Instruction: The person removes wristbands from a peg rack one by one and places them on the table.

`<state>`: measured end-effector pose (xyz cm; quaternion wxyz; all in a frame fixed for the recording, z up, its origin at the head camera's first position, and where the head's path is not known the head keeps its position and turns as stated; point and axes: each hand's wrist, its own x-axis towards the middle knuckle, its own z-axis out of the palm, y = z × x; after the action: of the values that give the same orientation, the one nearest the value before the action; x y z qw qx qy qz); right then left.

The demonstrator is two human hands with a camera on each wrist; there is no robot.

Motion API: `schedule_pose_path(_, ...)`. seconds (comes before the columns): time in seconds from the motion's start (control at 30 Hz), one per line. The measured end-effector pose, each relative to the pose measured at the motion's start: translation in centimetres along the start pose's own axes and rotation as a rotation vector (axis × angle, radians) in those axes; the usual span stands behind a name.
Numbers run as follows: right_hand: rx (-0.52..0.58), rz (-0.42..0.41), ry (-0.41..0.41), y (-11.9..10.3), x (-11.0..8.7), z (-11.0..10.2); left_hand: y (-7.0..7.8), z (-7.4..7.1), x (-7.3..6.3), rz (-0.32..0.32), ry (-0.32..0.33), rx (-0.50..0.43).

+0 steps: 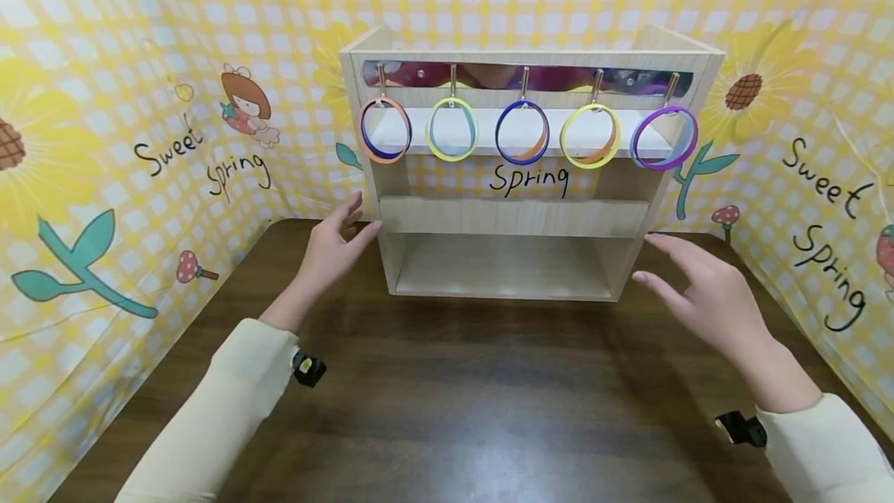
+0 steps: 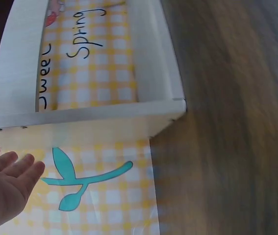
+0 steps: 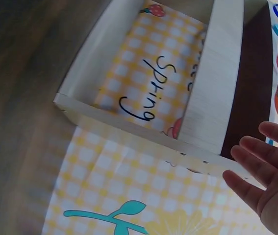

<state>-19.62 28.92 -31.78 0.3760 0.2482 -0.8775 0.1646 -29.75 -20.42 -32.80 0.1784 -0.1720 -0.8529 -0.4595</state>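
Note:
A pale wooden shelf unit (image 1: 513,217) stands upright on the table, with a shiny metal strip (image 1: 489,76) of hooks along its top. Several coloured rings hang there in a row: orange and blue (image 1: 386,157), yellow and light blue (image 1: 452,156), dark blue and orange (image 1: 499,130), yellow and orange (image 1: 590,164), and purple and light blue (image 1: 691,147). My left hand (image 1: 333,245) is beside the unit's left side, fingers spread and holding nothing. On the opposite side, my right hand (image 1: 719,297) has its fingers extended near the right panel, also holding nothing.
Dark brown wooden tabletop (image 1: 461,394) stretches in front of the unit. Yellow checked cloth (image 1: 209,60) with flowers and lettering surrounds the table at the back and both sides. A small black wrist camera (image 1: 307,369) sits at the left cuff, another camera (image 1: 743,429) at the right.

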Motion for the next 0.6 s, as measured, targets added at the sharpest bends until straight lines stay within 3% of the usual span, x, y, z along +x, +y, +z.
schedule_pose_path(0.13, 0.104, 0.053, 0.09, 0.2, 1.1, -0.4, 0.7, 0.2, 1.1, -0.057, 0.013, -0.176)
schedule_pose_path(0.3, 0.345, 0.222, 0.162, 0.8, 2.7, -0.5, 3.0, 0.2, 1.9, -0.104, 0.027, -0.349)
schedule_pose_path(0.43, 0.571, 0.37, 0.211, 1.3, 3.7, -0.7, 3.8, 0.5, 2.5, -0.107, 0.068, -0.415)
schedule_pose_path(0.6, 0.922, 0.46, 0.286, 1.8, 4.5, -1.0, 4.1, 1.0, 3.0, -0.103, 0.113, -0.463)
